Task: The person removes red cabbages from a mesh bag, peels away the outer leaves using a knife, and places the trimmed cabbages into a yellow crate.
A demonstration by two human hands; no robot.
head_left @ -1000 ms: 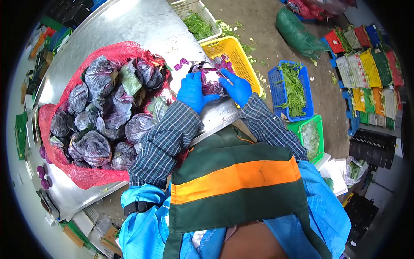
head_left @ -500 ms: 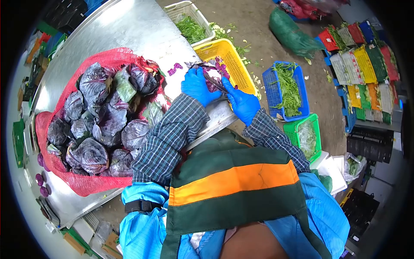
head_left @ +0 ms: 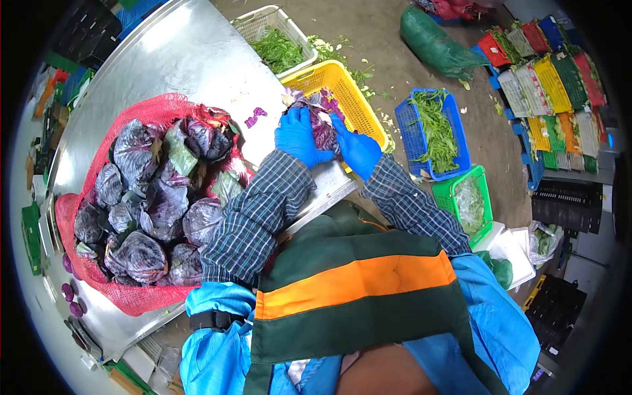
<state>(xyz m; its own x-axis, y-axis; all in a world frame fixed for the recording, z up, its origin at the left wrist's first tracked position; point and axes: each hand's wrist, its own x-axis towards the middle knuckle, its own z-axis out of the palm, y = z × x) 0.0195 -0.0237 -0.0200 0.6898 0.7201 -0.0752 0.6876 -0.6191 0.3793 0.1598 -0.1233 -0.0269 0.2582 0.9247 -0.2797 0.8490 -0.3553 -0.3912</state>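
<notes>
At the table's edge, a red cabbage (head_left: 321, 126) with purple and whitish leaves sits between my blue-gloved hands. My left hand (head_left: 301, 137) grips it from the left, fingers curled over its top. On the other side, my right hand (head_left: 359, 150) has its fingers against the cabbage; whether it also holds a small tool is hidden. Just beyond is a yellow crate (head_left: 355, 99) with purple leaf scraps in it. A red mesh sack (head_left: 125, 289), opened wide on the left, holds several more red cabbages (head_left: 141, 257).
The metal table (head_left: 210, 66) carries a few purple scraps (head_left: 255, 117). Beyond its edge stand a white crate (head_left: 247, 29) of greens, a blue crate (head_left: 408, 125) of greens and a green crate (head_left: 487, 191). A green sack (head_left: 434, 43) lies on the floor near stacked crates (head_left: 553, 82).
My right hand has turned and moved slightly left and down. The cabbage shows more purple leaf now, and the dark strip by my right fingers no longer shows. The whole view has shifted slightly.
</notes>
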